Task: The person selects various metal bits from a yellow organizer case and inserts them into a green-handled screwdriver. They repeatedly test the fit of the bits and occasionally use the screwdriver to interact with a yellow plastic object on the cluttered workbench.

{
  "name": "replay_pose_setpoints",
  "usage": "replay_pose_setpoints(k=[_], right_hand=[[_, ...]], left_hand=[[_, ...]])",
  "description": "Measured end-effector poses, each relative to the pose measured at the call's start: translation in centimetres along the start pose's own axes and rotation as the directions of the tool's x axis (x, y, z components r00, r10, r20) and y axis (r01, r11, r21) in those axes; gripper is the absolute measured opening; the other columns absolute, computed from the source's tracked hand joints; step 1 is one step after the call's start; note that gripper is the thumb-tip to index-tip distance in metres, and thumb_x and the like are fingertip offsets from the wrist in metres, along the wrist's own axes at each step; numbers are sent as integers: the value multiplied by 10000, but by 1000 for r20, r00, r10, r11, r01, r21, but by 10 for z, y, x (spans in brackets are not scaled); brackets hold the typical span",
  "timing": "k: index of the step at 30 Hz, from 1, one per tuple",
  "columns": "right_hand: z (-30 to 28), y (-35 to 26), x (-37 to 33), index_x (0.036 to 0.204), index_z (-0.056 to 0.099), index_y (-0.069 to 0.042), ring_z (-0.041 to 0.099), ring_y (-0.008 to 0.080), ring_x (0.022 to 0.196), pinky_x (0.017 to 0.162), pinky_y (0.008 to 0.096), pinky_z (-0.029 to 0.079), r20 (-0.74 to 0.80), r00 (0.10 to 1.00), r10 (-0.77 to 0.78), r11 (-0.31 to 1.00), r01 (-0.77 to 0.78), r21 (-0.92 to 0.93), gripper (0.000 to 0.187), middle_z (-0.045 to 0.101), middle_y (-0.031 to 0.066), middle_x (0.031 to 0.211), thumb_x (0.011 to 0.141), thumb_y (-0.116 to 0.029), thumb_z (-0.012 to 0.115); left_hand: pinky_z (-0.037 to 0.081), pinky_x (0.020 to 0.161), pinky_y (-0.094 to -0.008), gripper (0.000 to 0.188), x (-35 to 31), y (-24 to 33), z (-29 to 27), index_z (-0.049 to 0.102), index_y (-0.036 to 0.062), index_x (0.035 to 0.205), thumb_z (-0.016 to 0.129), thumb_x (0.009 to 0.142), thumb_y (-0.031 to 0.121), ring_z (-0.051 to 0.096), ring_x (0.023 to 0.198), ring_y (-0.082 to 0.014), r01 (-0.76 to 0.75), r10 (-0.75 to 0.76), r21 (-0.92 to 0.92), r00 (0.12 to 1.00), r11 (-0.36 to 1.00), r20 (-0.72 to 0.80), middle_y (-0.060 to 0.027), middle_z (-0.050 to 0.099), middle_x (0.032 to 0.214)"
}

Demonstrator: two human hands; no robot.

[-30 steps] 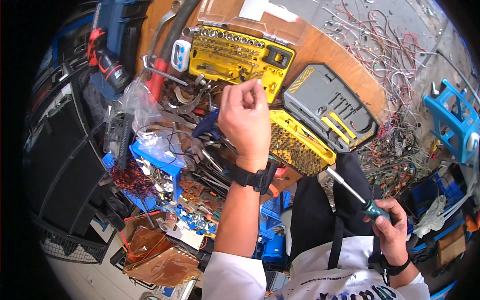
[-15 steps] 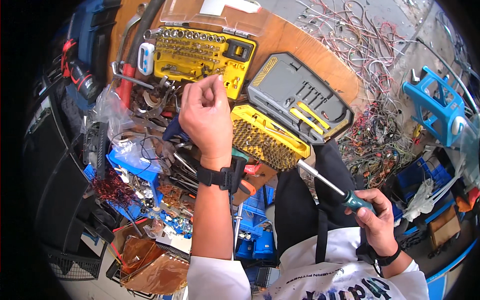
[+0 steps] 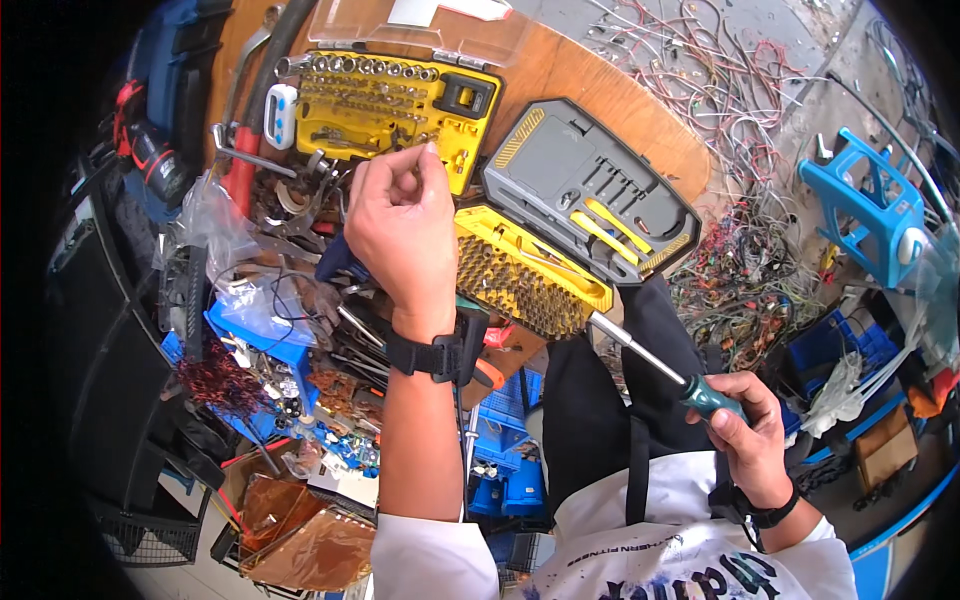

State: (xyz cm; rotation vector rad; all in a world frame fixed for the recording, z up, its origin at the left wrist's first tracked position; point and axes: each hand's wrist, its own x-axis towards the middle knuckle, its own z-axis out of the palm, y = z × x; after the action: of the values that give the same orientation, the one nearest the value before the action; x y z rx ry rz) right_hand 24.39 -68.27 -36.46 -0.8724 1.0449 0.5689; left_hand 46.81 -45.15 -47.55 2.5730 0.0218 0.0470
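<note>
My left hand (image 3: 402,225) is raised over the near edge of a yellow socket set (image 3: 345,135), its fingers curled together. Whatever those fingers may pinch is hidden. The set lies in a case with a clear lid, holding rows of sockets and small bits. In my right hand (image 3: 750,435) is a nut driver (image 3: 655,360) with a dark green handle. Its metal shaft points up and left, the tip close to the corner of a yellow bit tray (image 3: 525,285) filled with many bits. Behind that tray lies its open grey lid (image 3: 590,185), with yellow tweezers (image 3: 612,232) in it.
A wooden tabletop (image 3: 650,110) carries both cases. Pliers and other loose tools crowd the left, near a blue bin (image 3: 265,345) of small parts. Tangled wires (image 3: 690,50) cover the floor at the far right, beside a blue plastic stool (image 3: 870,205).
The whole view has shifted slightly left. Both hands keep nearly the same pose and place relative to the cases, and the nut driver stays in my right hand.
</note>
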Motion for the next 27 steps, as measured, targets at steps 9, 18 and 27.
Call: replay_pose_setpoints(k=[9, 18, 27], right_hand=[[2, 5, -2, 1064, 573, -4, 607, 109, 788, 648, 209, 443, -17, 1000, -10, 1000, 9, -20, 306, 652, 102, 965, 820, -147, 692], [2, 23, 0, 1085, 571, -28, 434, 15, 558, 476, 162, 308, -61, 998, -11, 998, 7, -67, 325, 646, 59, 825, 832, -195, 687], [16, 42, -5, 1090, 555, -42, 539, 45, 677, 478, 164, 315, -60, 998, 13, 997, -17, -80, 314, 633, 59, 833, 868, -246, 641]], left_hand=[[410, 548, -321, 104, 4, 4, -1, 641, 25, 793, 676, 775, 121, 496, 554, -178, -13, 7, 117, 999, 993, 46, -39, 503, 638], [367, 486, -190, 142, -16, 8, -31, 616, 0, 962, 648, 852, 84, 445, 547, -23, 240, -279, -422, 960, 874, -32, 36, 538, 667], [361, 550, -163, 145, -106, 42, -74, 591, 5, 997, 624, 863, 47, 464, 629, -16, 406, -422, -536, 901, 740, 98, 26, 545, 744]])
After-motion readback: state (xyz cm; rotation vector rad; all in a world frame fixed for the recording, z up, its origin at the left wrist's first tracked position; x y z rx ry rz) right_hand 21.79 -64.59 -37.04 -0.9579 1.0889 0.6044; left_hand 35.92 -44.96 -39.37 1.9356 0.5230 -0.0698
